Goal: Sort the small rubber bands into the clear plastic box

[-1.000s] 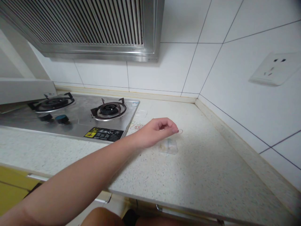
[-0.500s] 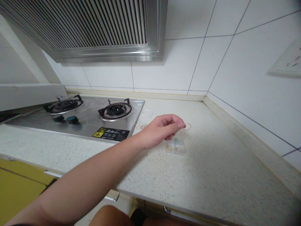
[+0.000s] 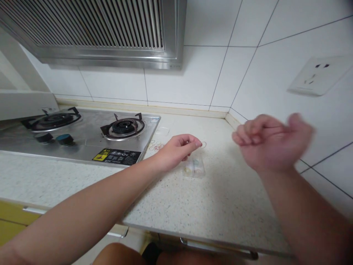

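My left hand (image 3: 180,149) reaches over the countertop, thumb and fingertips pinched on a thin, pale rubber band (image 3: 204,144) that sticks out to the right. Just below that hand sits a small clear plastic box (image 3: 195,170) with something yellowish inside; the hand covers part of it. To the left of the hand, several loose rubber bands (image 3: 154,146) lie beside the stove's edge. My right hand (image 3: 273,141) is raised above the counter on the right, blurred, palm toward me. Its fingers curl loosely, the thumb stands apart, and nothing shows in it.
A clear flat lid-like piece (image 3: 162,131) lies behind the loose bands. At the left is a gas stove (image 3: 91,141) with two burners, under a steel range hood (image 3: 110,59). A socket (image 3: 317,75) is on the right tiled wall. Drawer handles (image 3: 118,232) line the counter's front.
My right hand has come into view from the right. The view has turned slightly to the right, while my left hand still pinches the rubber band above the box.
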Motion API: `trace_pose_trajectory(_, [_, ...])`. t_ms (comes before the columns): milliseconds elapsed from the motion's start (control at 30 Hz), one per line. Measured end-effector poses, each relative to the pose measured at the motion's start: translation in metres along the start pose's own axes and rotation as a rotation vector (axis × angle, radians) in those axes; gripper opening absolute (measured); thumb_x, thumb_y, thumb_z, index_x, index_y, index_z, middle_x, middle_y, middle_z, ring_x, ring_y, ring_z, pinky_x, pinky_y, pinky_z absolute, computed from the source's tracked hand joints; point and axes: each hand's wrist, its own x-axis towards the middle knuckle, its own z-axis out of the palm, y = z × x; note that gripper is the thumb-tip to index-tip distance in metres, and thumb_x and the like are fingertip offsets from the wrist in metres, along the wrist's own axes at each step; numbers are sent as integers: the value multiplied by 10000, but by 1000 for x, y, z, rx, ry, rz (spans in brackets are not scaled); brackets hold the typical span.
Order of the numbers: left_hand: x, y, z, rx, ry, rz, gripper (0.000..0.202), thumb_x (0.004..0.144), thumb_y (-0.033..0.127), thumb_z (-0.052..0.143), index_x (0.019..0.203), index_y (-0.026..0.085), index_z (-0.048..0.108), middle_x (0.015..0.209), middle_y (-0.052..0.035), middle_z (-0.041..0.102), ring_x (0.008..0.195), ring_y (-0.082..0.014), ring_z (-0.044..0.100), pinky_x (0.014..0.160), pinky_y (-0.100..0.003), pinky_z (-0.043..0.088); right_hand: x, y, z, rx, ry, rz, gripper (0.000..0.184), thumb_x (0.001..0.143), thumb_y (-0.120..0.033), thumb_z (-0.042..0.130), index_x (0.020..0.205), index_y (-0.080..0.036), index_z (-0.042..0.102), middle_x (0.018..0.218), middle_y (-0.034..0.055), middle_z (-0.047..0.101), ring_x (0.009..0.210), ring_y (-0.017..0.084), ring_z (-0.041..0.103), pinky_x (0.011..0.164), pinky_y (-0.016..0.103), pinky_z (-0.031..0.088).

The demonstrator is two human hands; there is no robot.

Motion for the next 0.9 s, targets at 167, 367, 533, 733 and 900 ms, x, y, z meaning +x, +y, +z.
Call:
trace_pose_trajectory(167, [5,-8,-2,36,26,-20,367,854,520,657,870,155,625,658,54,460,549,-74,396,500,-220,311,4,49,-1,-1,-4,223,493,849,-662,553,636,-227,644,494,-10,387,523,163,458,644,379,521])
trace_pose_trajectory(367, [10,-15,-1,70,51,-34,344,853,494,652,857,150,640,643,54,469,552,-80,398,533,-232,321,0,62,-3,60,-53,320,509,864,-681,527,674,-225,649,501,-19,380,541,169,468,700,403,543])
trace_pose_trajectory(533, [10,-16,0,71,51,-15,352,853,503,658,869,151,643,625,60,454,541,-80,369,530,-233,315,0,64,-2,92,-46,354,499,868,-660,527,675,-221,662,502,-16,381,559,170,485,722,396,538])
trace_pose_trajectory(733, [12,-14,-2,87,66,-21,342,871,491,647,825,153,616,620,59,446,534,-77,360,513,-236,287,-2,66,0,111,-79,376,524,883,-673,509,690,-211,664,524,-14,411,565,159,478,741,385,535])
trace_pose_trajectory(900, [11,-15,-3,87,61,-9,347,874,503,642,825,161,611,629,58,447,539,-77,371,504,-235,276,-3,66,1,116,-101,388,488,877,-645,527,714,-208,673,530,-21,405,569,156,484,752,380,539])
